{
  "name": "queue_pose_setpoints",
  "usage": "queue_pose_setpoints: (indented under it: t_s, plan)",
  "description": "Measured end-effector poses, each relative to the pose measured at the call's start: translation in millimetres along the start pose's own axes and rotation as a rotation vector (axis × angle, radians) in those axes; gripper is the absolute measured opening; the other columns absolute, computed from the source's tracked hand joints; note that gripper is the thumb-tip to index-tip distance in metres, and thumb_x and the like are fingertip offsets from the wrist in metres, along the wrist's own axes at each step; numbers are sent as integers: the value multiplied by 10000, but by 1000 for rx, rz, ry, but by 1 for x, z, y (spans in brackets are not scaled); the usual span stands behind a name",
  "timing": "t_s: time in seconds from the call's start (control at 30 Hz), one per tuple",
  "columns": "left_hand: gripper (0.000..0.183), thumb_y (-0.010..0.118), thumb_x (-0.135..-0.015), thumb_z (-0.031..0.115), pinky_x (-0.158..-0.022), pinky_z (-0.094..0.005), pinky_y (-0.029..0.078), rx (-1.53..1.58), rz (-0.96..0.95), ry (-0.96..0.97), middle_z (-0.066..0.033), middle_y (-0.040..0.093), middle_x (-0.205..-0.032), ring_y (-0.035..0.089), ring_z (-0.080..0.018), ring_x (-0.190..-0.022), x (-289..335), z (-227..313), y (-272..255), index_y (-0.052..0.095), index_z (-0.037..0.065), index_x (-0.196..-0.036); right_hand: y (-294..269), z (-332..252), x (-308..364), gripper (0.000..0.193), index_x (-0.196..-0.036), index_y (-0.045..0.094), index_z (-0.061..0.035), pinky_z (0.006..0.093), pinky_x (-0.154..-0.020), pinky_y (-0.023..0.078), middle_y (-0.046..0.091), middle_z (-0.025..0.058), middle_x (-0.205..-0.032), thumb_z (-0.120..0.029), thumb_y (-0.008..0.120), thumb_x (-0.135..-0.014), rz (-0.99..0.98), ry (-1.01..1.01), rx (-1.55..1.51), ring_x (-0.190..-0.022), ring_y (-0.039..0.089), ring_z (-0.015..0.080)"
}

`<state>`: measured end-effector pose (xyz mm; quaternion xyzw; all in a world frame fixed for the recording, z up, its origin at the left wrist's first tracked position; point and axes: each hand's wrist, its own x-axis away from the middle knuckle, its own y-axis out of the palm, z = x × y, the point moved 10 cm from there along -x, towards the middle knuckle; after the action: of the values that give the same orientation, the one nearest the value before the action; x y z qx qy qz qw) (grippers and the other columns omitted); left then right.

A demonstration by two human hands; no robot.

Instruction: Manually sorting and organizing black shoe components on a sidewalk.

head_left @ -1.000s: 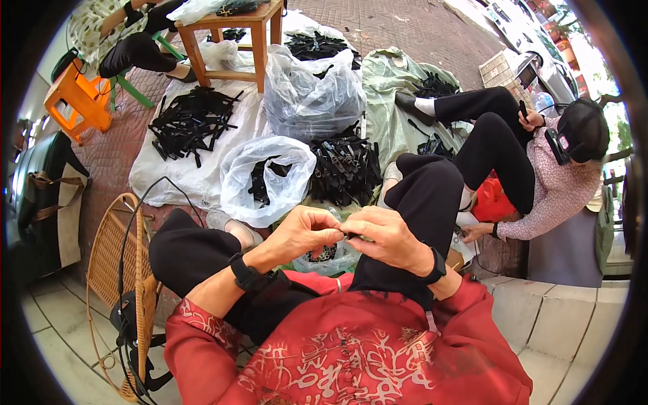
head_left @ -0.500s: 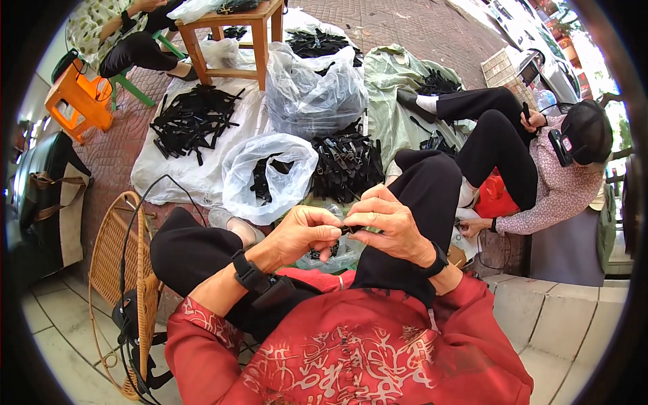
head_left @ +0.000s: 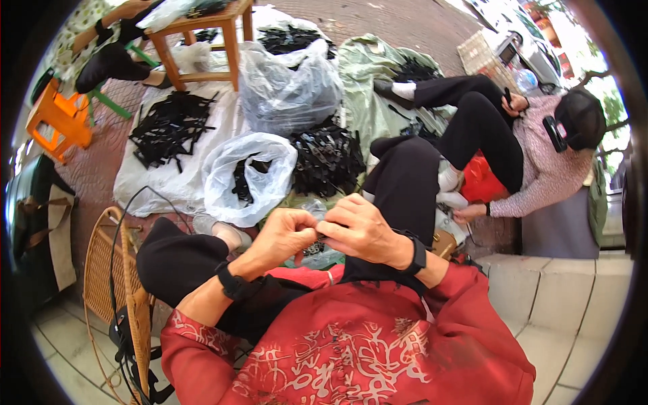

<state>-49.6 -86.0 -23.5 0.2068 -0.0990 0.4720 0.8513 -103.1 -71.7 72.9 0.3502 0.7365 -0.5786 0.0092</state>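
Observation:
My left hand (head_left: 286, 236) and my right hand (head_left: 361, 231) meet above my lap, fingertips pinched together. Whatever lies between them is hidden by the fingers. Just under them, between my knees, sits a clear plastic bag (head_left: 327, 259) with small things in it. Past my hands stands an open whitish plastic bag (head_left: 273, 185) holding black strips (head_left: 241, 182). To its right is a dense heap of black strap-like pieces (head_left: 327, 158), with shiny bits among them.
A larger filled plastic bag (head_left: 290, 91) stands beyond, beside a wooden stool (head_left: 192, 25). Black strips (head_left: 172, 128) lie on a white sheet (head_left: 138, 185). A wicker chair (head_left: 108, 270) and an orange stool (head_left: 57, 121) are left. A co-worker (head_left: 553, 152) sits right; another person's legs (head_left: 115, 67) show far left.
The view has shifted, so the surroundings sit further left. A small dark piece that showed between my fingertips is now covered. My hands have drawn closer together.

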Motion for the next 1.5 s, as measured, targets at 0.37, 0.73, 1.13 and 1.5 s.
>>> queue_pose_setpoints:
  t_s: [0.37,0.73,1.13,1.5]
  plan:
    - [54,512,-753,19,-328,-189,363,95,-14,41,-5,500,-533,461,-64,-375,3,8,5,552,-18,-752,-1,36,18,251,-877,593,-27,301,-650,458,583,106,-793,-63,655,-637,60,403,-608,-747,567,243]
    - [59,512,-748,29,-349,-195,351,-382,156,324,-3,519,-544,448,-41,-394,7,29,-7,558,-7,-739,-3,3,6,224,-799,535,1,334,-592,444,536,106,-740,-17,627,-595,153,183,-134,-662,531,262]
    - [73,570,-759,54,-431,-173,384,-249,37,95,2,529,-566,470,-50,-459,-5,6,-7,606,-8,-770,1,10,11,189,-767,521,-26,338,-588,424,492,79,-685,-50,620,-607,120,175,-244,-664,516,252]
    - [76,561,-759,57,-353,-205,396,249,-132,-186,-32,498,-552,441,-75,-399,8,-13,18,548,-17,-745,13,35,30,237,-861,585,-4,250,-631,470,596,81,-803,-89,668,-657,-23,484,-747,-712,581,156]
